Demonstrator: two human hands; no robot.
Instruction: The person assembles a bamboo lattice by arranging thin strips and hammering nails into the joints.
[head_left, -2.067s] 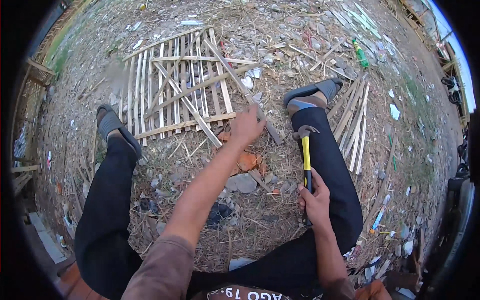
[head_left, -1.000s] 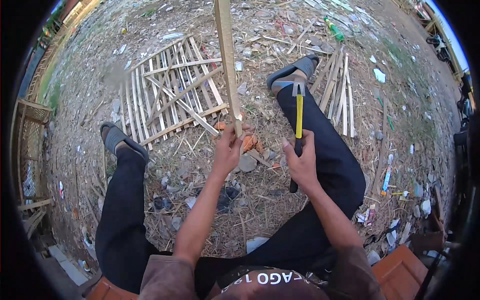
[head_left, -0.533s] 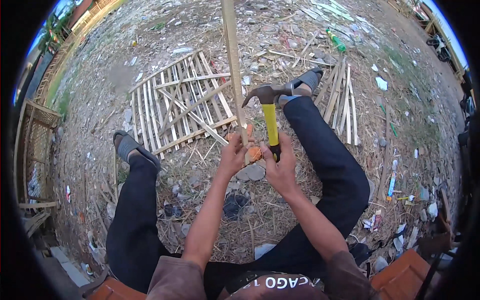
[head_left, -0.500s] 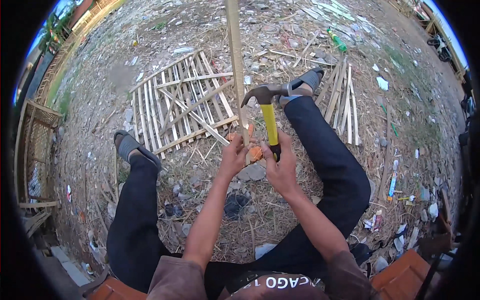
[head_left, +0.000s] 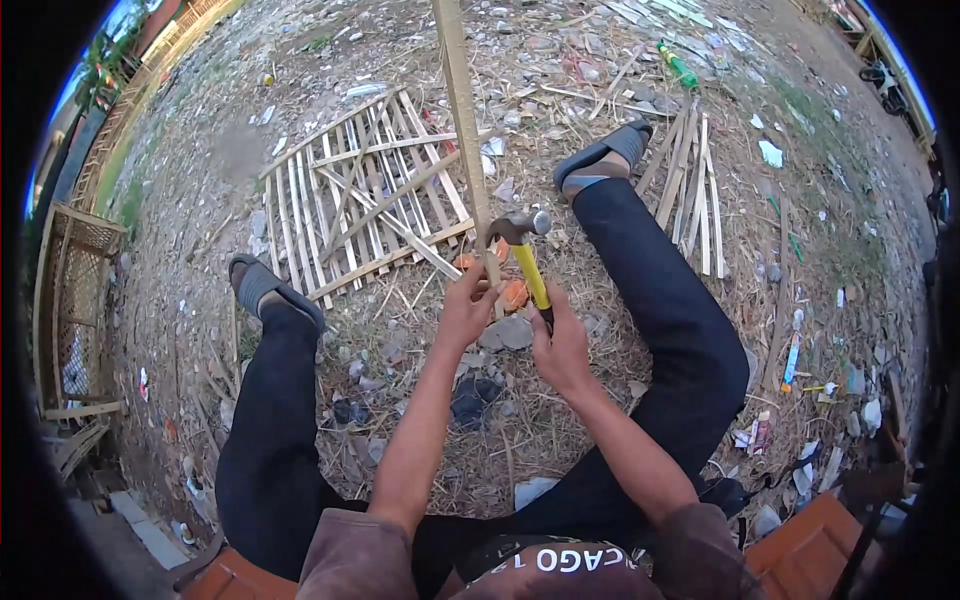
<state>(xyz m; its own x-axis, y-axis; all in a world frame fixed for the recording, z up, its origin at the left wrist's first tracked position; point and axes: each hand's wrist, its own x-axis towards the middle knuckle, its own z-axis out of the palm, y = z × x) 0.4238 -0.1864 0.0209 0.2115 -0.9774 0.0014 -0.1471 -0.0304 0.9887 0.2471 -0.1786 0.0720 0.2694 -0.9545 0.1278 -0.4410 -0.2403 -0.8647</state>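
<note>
A long wooden slat (head_left: 463, 120) stands on end in front of me, its top leaning slightly left and running out of view. My left hand (head_left: 466, 312) grips it near its lower end, fingers closed around it. In my right hand (head_left: 562, 347) is a claw hammer (head_left: 533, 270) with a yellow handle, held by the dark grip. The claw is close beside the slat, just above my left fingers; whether it touches, I cannot tell. Orange brick pieces (head_left: 515, 294) and a grey stone (head_left: 508, 333) lie by the slat's foot, which my fingers partly hide.
Beyond my hands, a slatted wooden frame (head_left: 370, 190) lies on the littered ground. Loose wooden strips (head_left: 690, 190) are piled beside my right sandal (head_left: 607, 155), with a green bottle (head_left: 678, 66) past them. A lattice wooden crate (head_left: 78, 305) stands at far left.
The hammer head has come down and nearer, its striking face turning away from me. The slat's upper part has tilted left. My left hand keeps its grip.
</note>
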